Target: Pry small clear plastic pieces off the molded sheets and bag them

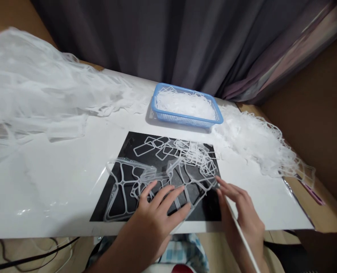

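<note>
My left hand (164, 208) lies with spread fingers on a translucent white plastic frame sheet (123, 182), a web of thin strips with cut-out openings. Beneath it is a black mat (100, 212). My right hand (239, 212) pinches a thin white stick-like tool (240, 232), its tip by the sheet's right edge; the exact kind of tool cannot be made out. Small white rectangular frames (198, 154) are heaped on the mat's upper right, just beyond my right fingertips.
A blue basket (220, 118) full of small white frames stands behind the mat. Large piles of translucent sheets (37, 79) cover the left, and a tangled white heap (250, 136) lies right. A pink-handled tool (313, 194) rests near the right edge. Dark curtains (145, 38) hang behind.
</note>
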`<state>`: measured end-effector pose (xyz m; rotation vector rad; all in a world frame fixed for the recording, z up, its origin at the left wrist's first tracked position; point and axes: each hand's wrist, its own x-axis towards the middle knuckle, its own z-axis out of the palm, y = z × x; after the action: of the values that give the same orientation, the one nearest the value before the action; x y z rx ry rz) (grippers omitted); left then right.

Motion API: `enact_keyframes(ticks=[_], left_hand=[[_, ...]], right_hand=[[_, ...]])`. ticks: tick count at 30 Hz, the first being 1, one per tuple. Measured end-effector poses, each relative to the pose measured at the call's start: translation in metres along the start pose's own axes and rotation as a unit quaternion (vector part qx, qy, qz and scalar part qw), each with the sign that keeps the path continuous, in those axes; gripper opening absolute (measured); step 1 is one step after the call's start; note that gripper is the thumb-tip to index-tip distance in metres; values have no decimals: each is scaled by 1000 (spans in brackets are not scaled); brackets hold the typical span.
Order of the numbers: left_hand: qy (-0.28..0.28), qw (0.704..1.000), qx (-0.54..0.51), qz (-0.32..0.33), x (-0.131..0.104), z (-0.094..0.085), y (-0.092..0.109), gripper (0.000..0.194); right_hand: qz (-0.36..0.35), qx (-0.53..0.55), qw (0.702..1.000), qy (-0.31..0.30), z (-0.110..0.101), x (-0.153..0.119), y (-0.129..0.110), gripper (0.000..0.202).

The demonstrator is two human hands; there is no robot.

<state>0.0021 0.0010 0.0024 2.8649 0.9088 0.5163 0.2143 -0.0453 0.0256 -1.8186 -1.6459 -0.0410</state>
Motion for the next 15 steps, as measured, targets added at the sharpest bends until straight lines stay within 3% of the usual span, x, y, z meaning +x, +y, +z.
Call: enact_keyframes(ticks=[6, 11, 13, 15], left_hand=[[-4, 1000, -6, 1, -2, 1, -2, 52], [-10, 1000, -12, -3, -3, 1, -3, 51], [-8, 1000, -10, -2, -3, 1, -2, 51], [-11, 1000, -7, -4, -2, -1, -1, 54]], right_hand=[[-8, -43, 993, 110, -3, 25, 11, 11], [78, -83, 967, 229, -11, 34, 18, 14], [89, -57, 967, 231, -17, 36, 21, 16], [64, -3, 983, 174, -20, 35, 22, 14]])
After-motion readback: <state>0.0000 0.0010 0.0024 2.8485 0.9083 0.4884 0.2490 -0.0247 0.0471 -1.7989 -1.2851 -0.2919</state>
